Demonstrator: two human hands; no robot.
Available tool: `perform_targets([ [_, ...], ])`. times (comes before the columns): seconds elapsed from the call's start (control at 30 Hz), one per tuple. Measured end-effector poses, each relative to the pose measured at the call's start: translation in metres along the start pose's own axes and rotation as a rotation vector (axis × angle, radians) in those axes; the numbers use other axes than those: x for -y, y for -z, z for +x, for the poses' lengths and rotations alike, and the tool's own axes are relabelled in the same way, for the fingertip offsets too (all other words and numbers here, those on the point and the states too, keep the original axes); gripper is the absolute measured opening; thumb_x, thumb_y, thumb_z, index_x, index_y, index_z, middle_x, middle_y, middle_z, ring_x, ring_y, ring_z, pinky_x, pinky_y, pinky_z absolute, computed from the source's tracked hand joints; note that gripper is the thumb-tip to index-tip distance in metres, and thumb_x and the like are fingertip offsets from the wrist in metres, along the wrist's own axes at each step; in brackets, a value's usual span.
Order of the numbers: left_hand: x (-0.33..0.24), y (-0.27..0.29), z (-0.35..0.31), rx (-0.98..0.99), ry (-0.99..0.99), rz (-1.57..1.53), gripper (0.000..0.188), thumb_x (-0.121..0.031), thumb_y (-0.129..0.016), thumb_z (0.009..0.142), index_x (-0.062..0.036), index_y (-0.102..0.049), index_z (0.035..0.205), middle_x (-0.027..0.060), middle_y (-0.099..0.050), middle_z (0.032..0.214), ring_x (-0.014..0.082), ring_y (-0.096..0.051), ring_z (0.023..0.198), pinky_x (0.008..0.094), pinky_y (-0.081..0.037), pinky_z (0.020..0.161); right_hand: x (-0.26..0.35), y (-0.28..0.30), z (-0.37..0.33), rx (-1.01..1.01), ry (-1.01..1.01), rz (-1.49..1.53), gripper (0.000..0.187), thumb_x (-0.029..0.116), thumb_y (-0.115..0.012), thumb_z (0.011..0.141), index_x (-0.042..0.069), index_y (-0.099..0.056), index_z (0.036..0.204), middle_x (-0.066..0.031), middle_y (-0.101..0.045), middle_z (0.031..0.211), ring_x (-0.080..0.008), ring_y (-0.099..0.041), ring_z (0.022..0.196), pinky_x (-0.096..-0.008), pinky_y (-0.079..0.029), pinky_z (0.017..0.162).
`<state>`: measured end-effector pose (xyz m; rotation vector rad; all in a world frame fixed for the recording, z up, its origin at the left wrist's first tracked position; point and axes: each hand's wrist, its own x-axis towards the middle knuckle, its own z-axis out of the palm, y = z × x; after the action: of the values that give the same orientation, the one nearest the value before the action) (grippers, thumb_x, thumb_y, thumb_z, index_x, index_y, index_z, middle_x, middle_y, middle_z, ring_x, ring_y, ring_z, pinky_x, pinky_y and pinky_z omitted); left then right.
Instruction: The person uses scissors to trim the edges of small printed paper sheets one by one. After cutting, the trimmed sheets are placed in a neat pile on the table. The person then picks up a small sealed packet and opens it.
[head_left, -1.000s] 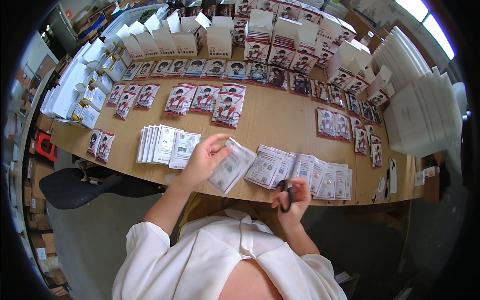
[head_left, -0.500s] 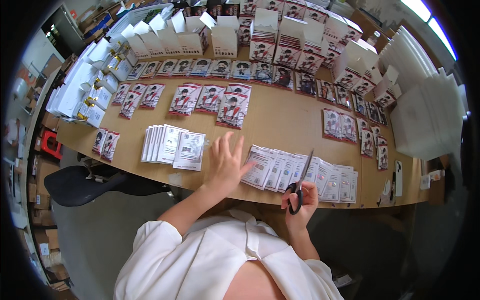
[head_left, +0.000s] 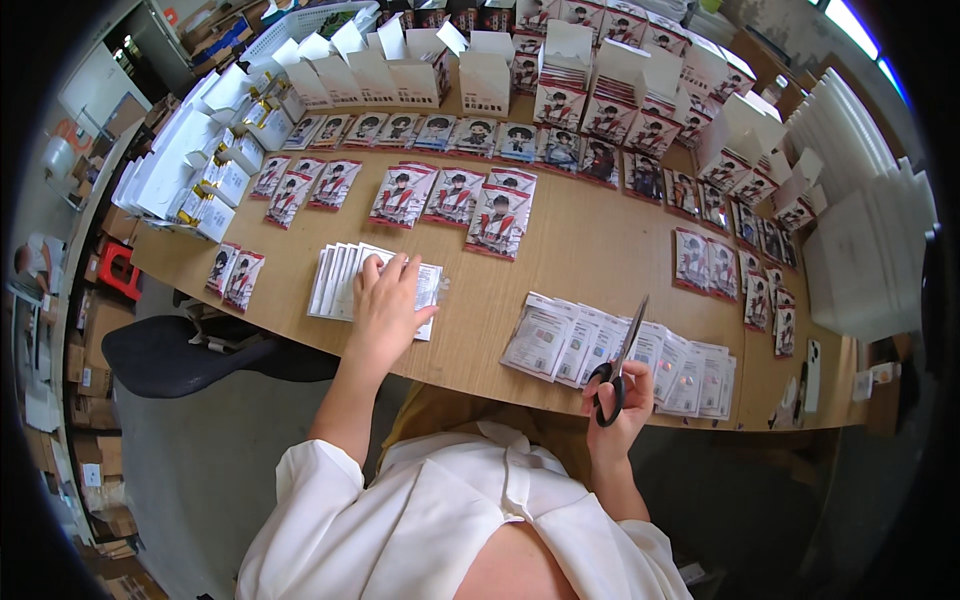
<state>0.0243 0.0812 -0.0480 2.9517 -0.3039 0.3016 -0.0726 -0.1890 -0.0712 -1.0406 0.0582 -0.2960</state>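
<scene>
My left hand [head_left: 388, 305] lies over the left row of white flat packets [head_left: 330, 285], its fingers spread and bent onto the top ones. Part of those packets is hidden under it. My right hand [head_left: 625, 405] is closed around the black handles of a pair of scissors [head_left: 629, 345]. The scissor blades point away from me, above a second overlapping row of white packets [head_left: 540, 338] along the near table edge. Whether the blades touch those packets I cannot tell. Several red-and-white illustrated packets [head_left: 497, 222] lie in small piles beyond my left hand.
Open white boxes [head_left: 487, 85] stand along the back of the table [head_left: 590, 250]. More boxes with gold-edged packets [head_left: 208, 212] line the left side. Stacked clear plastic trays [head_left: 860, 240] stand at the right, near a white phone [head_left: 813, 375]. A black chair [head_left: 165, 357] is at the left.
My left hand has moved left from the gap between the two rows onto the left row of packets. The right hand still holds the scissors. The whole view has shifted slightly.
</scene>
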Motion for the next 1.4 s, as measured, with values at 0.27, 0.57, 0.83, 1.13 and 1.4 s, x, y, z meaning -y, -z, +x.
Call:
perform_targets([
  [0.27, -0.003, 0.023, 0.009, -0.028, 0.081, -0.247, 0.049, -0.023, -0.08, 0.057, -0.0024, -0.057, 0.095, 0.0103, -0.052, 0.092, 0.0256, -0.053, 0.081, 0.0328, -0.045, 0.071, 0.0, 0.002, -0.009, -0.017, 0.002, -0.043, 0.031, -0.001, -0.065, 0.075, 0.004, -0.046, 0.099, -0.011, -0.058, 0.072, -0.0133, -0.054, 0.053, -0.0222, -0.043, 0.044],
  [0.57, -0.012, 0.015, -0.002, -0.137, 0.55, -1.925, 0.018, -0.011, -0.064, 0.081, -0.0044, -0.054, 0.094, 0.0036, -0.06, 0.085, 0.0095, -0.059, 0.077, 0.0236, -0.049, 0.066, 0.013, -0.009, -0.01, 0.217, -0.067, -0.15, 0.033, -0.005, -0.066, 0.073, 0.001, -0.046, 0.099, -0.0092, -0.058, 0.072, -0.0116, -0.056, 0.058, -0.0208, -0.045, 0.047],
  [0.83, -0.031, -0.001, -0.009, 0.096, 0.644, -2.093, 0.047, -0.002, -0.068, 0.075, -0.0052, -0.04, 0.112, 0.0059, -0.054, 0.101, 0.0133, -0.057, 0.09, 0.0284, -0.051, 0.075, 0.009, -0.018, -0.01, 0.455, -0.483, 0.084, 0.031, -0.001, -0.068, 0.073, 0.001, -0.047, 0.096, -0.0097, -0.058, 0.074, -0.0121, -0.055, 0.056, -0.0225, -0.043, 0.05],
  [1.13, -0.041, 0.01, -0.008, 0.062, 0.521, -2.033, 0.05, 0.002, -0.068, 0.073, -0.0038, -0.04, 0.114, 0.008, -0.055, 0.102, 0.0142, -0.057, 0.092, 0.0292, -0.051, 0.078, 0.012, -0.021, -0.01, 0.42, -0.526, 0.114, 0.03, -0.001, -0.068, 0.072, 0.001, -0.048, 0.095, -0.0073, -0.057, 0.07, -0.0116, -0.055, 0.056, -0.0225, -0.042, 0.05],
  [1.4, -0.037, 0.021, -0.008, 0.03, 0.268, -1.849, 0.051, 0.007, -0.07, 0.069, -0.0036, -0.042, 0.11, 0.0079, -0.059, 0.097, 0.0143, -0.06, 0.088, 0.0287, -0.051, 0.077, 0.011, -0.015, -0.008, 0.397, -0.417, 0.073, 0.035, 0.004, -0.074, 0.068, -0.003, -0.05, 0.093, -0.0137, -0.059, 0.068, -0.0143, -0.054, 0.049, -0.0224, -0.042, 0.042],
])
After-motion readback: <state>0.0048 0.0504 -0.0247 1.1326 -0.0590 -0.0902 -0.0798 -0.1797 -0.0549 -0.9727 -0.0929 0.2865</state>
